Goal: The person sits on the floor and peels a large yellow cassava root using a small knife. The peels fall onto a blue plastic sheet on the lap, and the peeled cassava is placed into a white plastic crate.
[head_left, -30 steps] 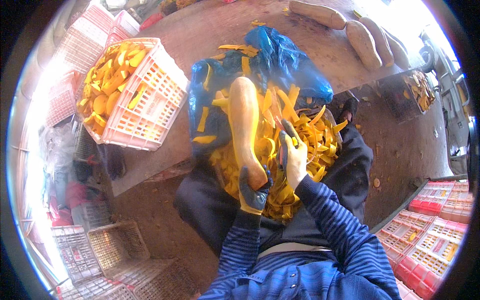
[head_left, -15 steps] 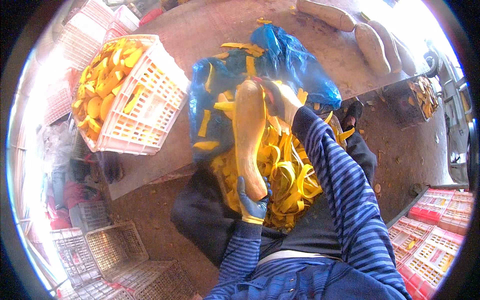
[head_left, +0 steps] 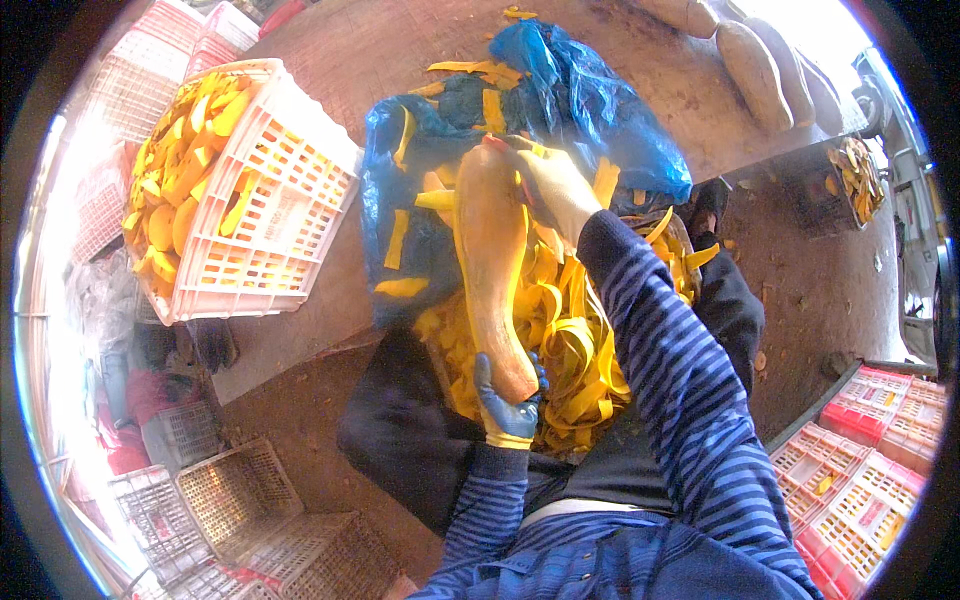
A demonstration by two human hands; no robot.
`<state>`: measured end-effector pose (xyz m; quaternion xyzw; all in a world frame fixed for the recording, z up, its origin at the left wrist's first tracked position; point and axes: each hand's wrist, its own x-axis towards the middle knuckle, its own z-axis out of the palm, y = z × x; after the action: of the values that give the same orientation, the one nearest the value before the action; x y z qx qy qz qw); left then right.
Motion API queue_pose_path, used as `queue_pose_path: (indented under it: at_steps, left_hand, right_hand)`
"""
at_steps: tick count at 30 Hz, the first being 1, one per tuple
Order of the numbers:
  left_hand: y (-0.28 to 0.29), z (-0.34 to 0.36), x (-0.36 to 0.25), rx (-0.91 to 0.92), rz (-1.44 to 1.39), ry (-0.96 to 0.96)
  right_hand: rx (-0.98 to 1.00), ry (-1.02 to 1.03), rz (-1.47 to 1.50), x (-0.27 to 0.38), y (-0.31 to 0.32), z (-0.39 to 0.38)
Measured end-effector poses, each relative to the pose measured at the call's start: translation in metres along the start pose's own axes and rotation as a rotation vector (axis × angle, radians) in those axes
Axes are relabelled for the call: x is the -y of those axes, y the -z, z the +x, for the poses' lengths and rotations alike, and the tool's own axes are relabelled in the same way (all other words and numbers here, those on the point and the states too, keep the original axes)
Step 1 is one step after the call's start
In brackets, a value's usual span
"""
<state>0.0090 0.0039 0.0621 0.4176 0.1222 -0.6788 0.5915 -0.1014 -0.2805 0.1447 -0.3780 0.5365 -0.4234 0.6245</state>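
A long tan squash (head_left: 490, 240) points away from me over a heap of yellow peel strips (head_left: 575, 370) between my legs. Its right side shows a bright yellow peeled stretch. My left hand (head_left: 507, 410), in a dark blue glove with a yellow cuff, is closed round the near end from below. At the squash's far end my right hand (head_left: 555, 185) is closed on a peeler; only a small red part of the peeler (head_left: 495, 143) shows past the fingers. Under the far end lies a blue plastic sheet (head_left: 590, 110) with loose peel strips on it.
A pink crate (head_left: 285, 210) full of yellow squash pieces tilts at the left. Whole squashes (head_left: 755, 75) lie on the board (head_left: 380, 40) at the far right. A dark crate of peelings (head_left: 850, 190) stands right. Worn crates (head_left: 240, 490) sit lower left, red and pink crates (head_left: 860, 450) lower right.
My right hand has moved from the squash's right side up to its far end. The view has shifted slightly; my left hand keeps its hold on the near end.
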Motion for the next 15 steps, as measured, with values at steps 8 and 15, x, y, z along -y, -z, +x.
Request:
queue_pose_path:
  at_steps: [8, 15]
  left_hand:
    - [-0.009, -0.002, -0.012, -0.015, -0.043, -0.059]
    - [-0.012, 0.006, -0.023, 0.347, 0.102, -0.268]
  right_hand:
    - [-0.311, 0.503, -0.344, -0.049, -0.026, -0.066]
    - [-0.084, 0.284, -0.278, -0.092, -0.041, -0.185]
